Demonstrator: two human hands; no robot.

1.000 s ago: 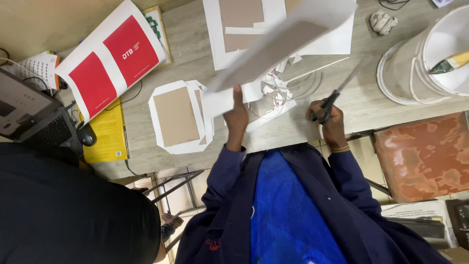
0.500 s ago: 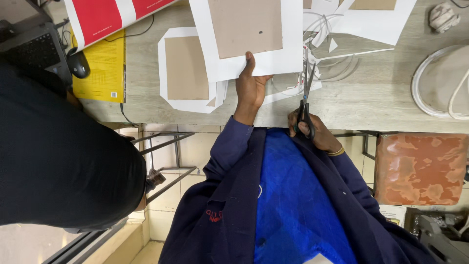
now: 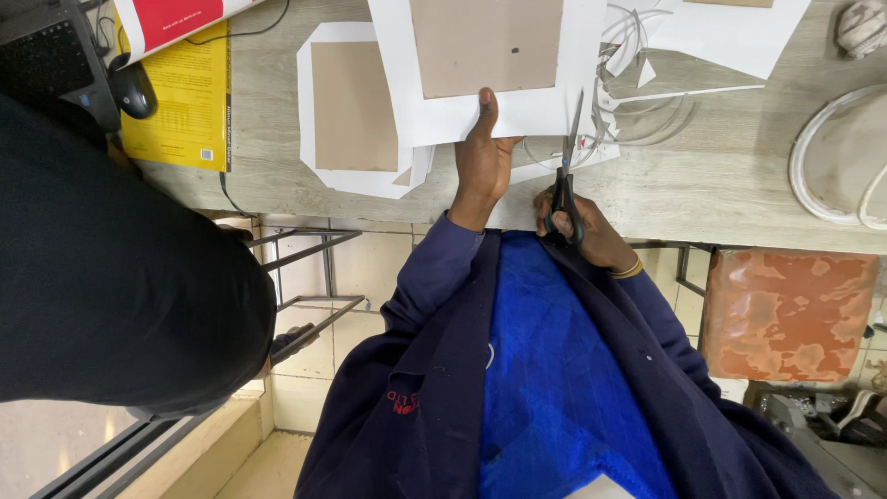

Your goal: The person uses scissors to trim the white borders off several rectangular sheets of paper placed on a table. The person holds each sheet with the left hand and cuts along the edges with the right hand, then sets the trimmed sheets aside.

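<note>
1. Two hands are ours here: our left hand [image 3: 482, 162] pinches the near edge of a white sheet with a brown panel [image 3: 485, 65], thumb laid on top and the fingers curled beneath it, so that grip is closed on the sheet.
2. Our right hand [image 3: 582, 226] has its fingers through the black handles of the scissors [image 3: 565, 180], a closed grip on them; the blades point away from us and stand against the sheet's right near corner.
3. We hold the sheet over the pale wooden surface [image 3: 721, 176], its near edge just above the surface's front rim.
4. To the left of it a second white sheet with a brown panel [image 3: 356, 111] lies flat on the surface.
5. Thin curled white paper strips [image 3: 647, 97] lie just right of the scissors.
6. Farther left we see a yellow book [image 3: 180, 102] and a black computer mouse [image 3: 134, 88] beside it.
7. A white round container rim [image 3: 813, 171] sits at the right end of the surface, with an orange mottled seat [image 3: 785, 310] below it.
8. Another person in a black garment [image 3: 111, 277] stands close at our left.
</note>
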